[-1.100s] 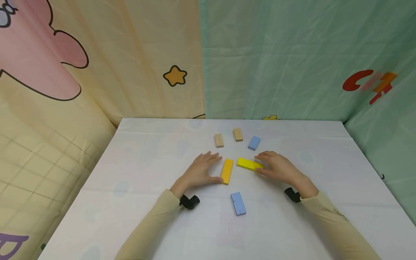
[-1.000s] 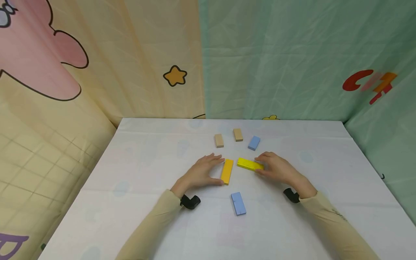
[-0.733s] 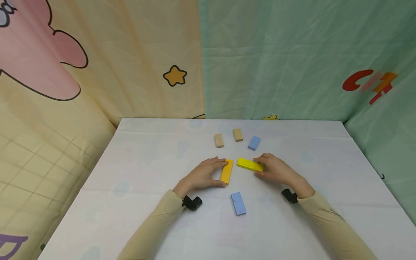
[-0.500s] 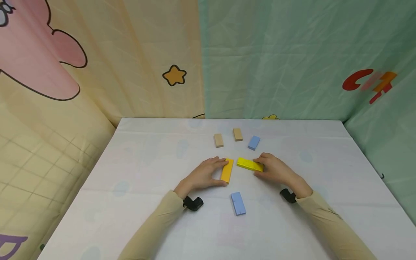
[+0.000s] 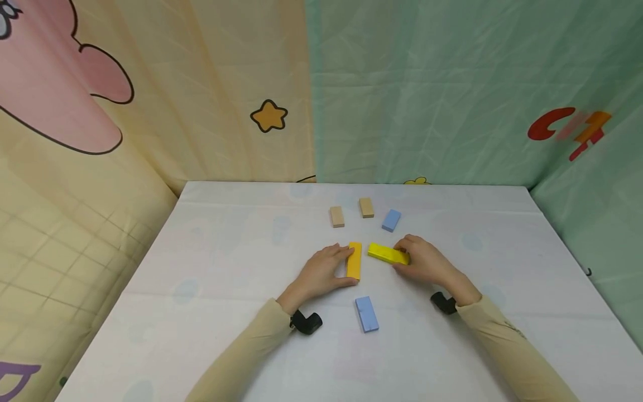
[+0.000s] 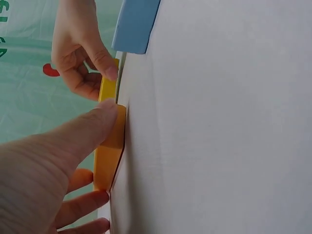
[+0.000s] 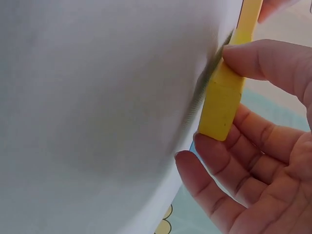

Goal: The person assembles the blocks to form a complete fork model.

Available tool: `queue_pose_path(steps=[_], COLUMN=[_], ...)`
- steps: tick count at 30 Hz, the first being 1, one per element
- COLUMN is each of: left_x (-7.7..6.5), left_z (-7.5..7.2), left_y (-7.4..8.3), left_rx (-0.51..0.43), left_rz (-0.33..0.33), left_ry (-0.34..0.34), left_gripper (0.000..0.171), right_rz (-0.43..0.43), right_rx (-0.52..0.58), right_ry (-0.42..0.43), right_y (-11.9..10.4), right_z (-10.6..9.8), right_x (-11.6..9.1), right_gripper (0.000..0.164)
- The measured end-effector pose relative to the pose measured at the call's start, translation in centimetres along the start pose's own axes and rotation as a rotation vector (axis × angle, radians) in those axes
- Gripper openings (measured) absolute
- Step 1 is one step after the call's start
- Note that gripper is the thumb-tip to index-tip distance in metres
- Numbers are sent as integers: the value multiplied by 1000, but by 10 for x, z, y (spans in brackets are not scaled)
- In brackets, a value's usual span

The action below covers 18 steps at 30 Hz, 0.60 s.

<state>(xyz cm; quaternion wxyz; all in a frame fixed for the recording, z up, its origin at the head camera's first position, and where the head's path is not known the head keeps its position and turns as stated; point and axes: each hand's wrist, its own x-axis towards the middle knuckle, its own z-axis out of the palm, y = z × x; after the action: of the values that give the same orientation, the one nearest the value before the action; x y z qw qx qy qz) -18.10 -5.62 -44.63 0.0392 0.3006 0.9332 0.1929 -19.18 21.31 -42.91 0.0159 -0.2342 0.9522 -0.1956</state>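
Observation:
My left hand [image 5: 321, 272] holds an orange-yellow block [image 5: 354, 261] by its two ends, thumb at the near end and fingers at the far end. In the left wrist view, the thumb presses one end of that orange block [image 6: 110, 146]. To its right, my right hand [image 5: 427, 261] pinches the right end of a bright yellow block [image 5: 388, 253]. The right wrist view has the thumb on one side of the yellow block [image 7: 220, 109] and fingers on the other. A small gap separates the two blocks in the head view.
A blue block [image 5: 367, 314] lies nearer the front of the white table [image 5: 211, 251]. Behind the hands lie two wooden-coloured blocks, a left one [image 5: 337, 216] and a right one [image 5: 366, 207], and a smaller blue block [image 5: 391, 220]. Patterned curtains [image 5: 442, 89] stand behind the table.
The left fingers have closed onto the orange block, which has shifted slightly right and turned straighter. The right fingers have tightened on the yellow block, which has barely moved right.

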Motion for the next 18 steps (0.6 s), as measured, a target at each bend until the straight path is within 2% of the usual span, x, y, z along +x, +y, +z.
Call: queue_pose_path(steps=[7,12,18], left_x=[2,4,5], left_z=[4,8,12], left_y=[9,14,20], left_rx=[21,27,33], left_rz=[-10,-17,-29], left_ry=[58,92,118], left_gripper=[72,70,68], right_rz=[54,45,32], right_rx=[26,45,65], right_ry=[54,96,109], right_y=[2,2,5], right_z=[-3,-7,-8], right_x=[0,2,6], right_gripper=[34,33,32])
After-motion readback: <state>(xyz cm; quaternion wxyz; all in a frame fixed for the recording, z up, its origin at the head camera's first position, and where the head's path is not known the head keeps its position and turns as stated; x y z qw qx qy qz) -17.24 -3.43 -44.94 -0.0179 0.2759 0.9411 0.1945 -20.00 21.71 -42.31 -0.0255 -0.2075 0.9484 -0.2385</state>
